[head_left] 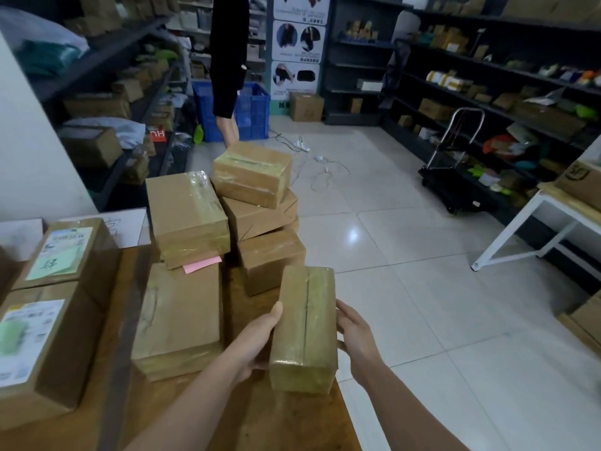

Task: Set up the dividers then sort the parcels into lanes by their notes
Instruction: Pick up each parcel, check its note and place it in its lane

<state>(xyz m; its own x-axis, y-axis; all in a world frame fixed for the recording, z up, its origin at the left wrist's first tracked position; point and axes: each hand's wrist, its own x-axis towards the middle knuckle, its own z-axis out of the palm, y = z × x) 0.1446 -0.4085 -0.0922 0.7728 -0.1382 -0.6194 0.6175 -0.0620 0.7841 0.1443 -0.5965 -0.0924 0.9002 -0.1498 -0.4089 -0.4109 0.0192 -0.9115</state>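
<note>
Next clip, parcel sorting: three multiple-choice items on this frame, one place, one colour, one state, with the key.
1. Where is the pink note? A. on the floor B. under a stacked parcel, sticking out C. on the trolley
2. The crate behind the standing person is: A. blue B. red C. white
3. The near taped parcel is: A. on the floor B. atop the stack C. held in both hands
Key: 1 B, it pokes out beneath that parcel; 2 A, its walls are blue; 3 C, the left hand grips its left side, the right hand touches its right.
</note>
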